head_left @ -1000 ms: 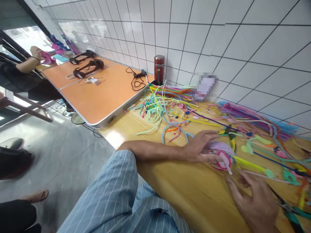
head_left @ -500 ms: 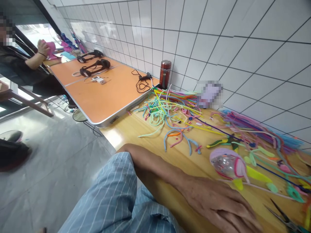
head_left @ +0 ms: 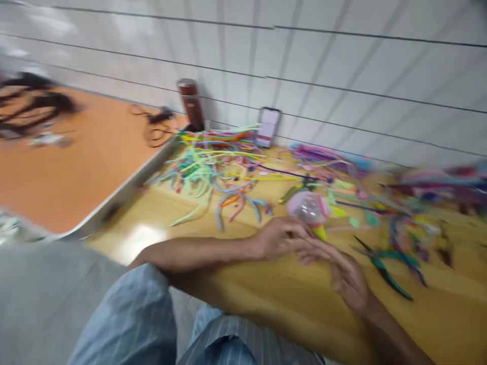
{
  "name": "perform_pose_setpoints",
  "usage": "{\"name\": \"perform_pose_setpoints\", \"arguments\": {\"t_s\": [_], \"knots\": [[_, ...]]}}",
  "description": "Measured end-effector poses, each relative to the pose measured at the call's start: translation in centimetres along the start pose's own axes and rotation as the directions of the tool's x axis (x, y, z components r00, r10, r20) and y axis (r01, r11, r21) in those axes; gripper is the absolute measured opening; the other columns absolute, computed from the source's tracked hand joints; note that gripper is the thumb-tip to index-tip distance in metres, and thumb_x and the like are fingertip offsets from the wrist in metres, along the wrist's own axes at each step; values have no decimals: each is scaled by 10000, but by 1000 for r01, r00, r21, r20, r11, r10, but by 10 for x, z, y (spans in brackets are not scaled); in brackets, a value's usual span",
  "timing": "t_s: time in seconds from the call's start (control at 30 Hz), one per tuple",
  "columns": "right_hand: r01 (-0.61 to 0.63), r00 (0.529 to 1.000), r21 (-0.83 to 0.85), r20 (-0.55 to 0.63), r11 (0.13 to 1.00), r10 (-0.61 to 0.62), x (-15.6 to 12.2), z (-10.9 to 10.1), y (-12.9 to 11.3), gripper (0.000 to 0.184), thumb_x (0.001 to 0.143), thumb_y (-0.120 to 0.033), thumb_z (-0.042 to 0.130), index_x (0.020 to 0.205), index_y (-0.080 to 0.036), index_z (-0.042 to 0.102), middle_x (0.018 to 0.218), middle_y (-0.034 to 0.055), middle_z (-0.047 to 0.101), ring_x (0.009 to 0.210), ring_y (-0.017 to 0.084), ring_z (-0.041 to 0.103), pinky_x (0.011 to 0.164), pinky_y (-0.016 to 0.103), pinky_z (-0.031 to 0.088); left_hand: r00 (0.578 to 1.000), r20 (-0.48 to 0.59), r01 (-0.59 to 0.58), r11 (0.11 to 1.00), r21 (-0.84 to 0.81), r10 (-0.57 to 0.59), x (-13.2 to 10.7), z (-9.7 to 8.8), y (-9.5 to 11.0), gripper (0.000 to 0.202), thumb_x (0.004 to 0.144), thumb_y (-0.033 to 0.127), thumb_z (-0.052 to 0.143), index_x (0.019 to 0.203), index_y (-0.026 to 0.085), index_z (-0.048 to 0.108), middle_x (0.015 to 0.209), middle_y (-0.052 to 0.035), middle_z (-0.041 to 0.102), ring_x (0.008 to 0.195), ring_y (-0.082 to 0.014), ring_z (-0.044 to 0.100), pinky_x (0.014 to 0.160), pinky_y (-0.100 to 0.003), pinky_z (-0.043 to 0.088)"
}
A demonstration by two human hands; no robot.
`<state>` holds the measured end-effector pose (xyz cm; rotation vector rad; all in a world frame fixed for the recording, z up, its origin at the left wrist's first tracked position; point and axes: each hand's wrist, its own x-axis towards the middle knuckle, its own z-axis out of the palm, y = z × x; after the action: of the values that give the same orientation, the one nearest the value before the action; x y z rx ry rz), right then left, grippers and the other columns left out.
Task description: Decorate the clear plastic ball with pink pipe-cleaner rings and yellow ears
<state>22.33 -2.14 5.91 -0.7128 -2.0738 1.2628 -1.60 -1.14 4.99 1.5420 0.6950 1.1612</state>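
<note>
Scissors (head_left: 384, 268) lie beside right hand (head_left: 347, 275); pipe cleaners (head_left: 213, 159) crowd behind ball (head_left: 307, 208) near left hand (head_left: 279, 238); finger states cannot be told through blur.

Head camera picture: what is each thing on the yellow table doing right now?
Ball: wrapped in pink fuzz, lying down.
Flask: standing up, lid on.
Phone: propped upright.
Fuzzy wires: loose, tangled.
Scissors: lying flat.
Left hand: curled beside ball.
Right hand: open, empty.
</note>
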Motion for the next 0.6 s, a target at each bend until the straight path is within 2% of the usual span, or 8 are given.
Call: {"name": "perform_pose_setpoints", "arguments": {"t_s": [0.07, 0.13, 0.17, 0.27, 0.33, 0.4, 0.47, 0.6], "knots": [[-78, 996, 224, -14, 972, 84, 5, -1, -4, 861, 915, -854, 631, 1523, -244, 633, 1103, 156, 853, 855, 286, 838, 821, 419, 686, 994, -65, 87, 994, -64, -91, 1, -6, 5, 455, 941, 595, 788, 822, 156, 770, 835, -68, 749, 759, -163, 678, 752, -289, 550], [-103, 991, 425, -36, 899, 130, 11, -5, -3, 830, 900, -849, 666, 1431, -212, 678, 1014, 136, 856, 755, 255, 819, 750, 395, 674, 993, -43, 109, 989, -102, -114, 4, -13, 10, 407, 943, 557, 806, 817, 172, 771, 908, -66, 756, 847, -169, 697, 844, -313, 559], [-121, 989, 499, -14, 858, 147, 14, -9, -2, 808, 893, -855, 670, 1353, -191, 709, 925, 119, 848, 682, 239, 794, 680, 371, 657, 989, -81, 118, 990, -73, -124, 5, -16, 14, 383, 907, 542, 849, 796, 182, 780, 943, -68, 761, 901, -182, 707, 897, -333, 561], [-197, 979, 612, 79, 766, 190, 19, -21, -2, 786, 872, -921, 612, 1025, -162, 751, 632, 53, 737, 461, 196, 649, 501, 320, 549, 972, -182, 156, 987, 26, -148, 6, -24, 26, 358, 818, 503, 929, 721, 197, 770, 1020, -82, 768, 1041, -222, 711, 1008, -382, 546], [-200, 977, 648, 77, 735, 198, 21, -29, -5, 819, 858, -977, 539, 897, -179, 719, 548, 27, 668, 406, 176, 578, 452, 306, 483, 962, -228, 168, 985, 46, -153, 5, -27, 33, 347, 792, 464, 952, 702, 195, 753, 1036, -84, 767, 1091, -228, 697, 988, -362, 544], [-179, 979, 673, 53, 718, 195, 23, -35, -9, 865, 871, -1011, 430, 877, -188, 698, 543, 27, 656, 409, 172, 570, 447, 300, 462, 956, -231, 187, 982, 10, -180, 4, -27, 36, 325, 794, 435, 956, 724, 190, 754, 1013, -75, 763, 1022, -201, 691, 861, -306, 548], [-153, 983, 697, 38, 700, 177, 24, -37, -12, 888, 892, -1008, 379, 923, -182, 705, 586, 36, 683, 444, 173, 598, 462, 293, 474, 951, -210, 221, 974, -47, -225, 3, -22, 35, 324, 820, 445, 939, 757, 181, 761, 987, -64, 762, 838, -147, 662, 709, -264, 514], [-117, 991, 744, 46, 658, 124, 28, -35, -10, 838, 911, -954, 487, 1015, -159, 731, 651, 33, 725, 504, 163, 643, 503, 269, 513, 935, -206, 278, 957, -78, -288, 8, -18, 38, 376, 878, 536, 870, 844, 173, 774, 903, -45, 770, 608, -83, 572, 605, -254, 481]]}}
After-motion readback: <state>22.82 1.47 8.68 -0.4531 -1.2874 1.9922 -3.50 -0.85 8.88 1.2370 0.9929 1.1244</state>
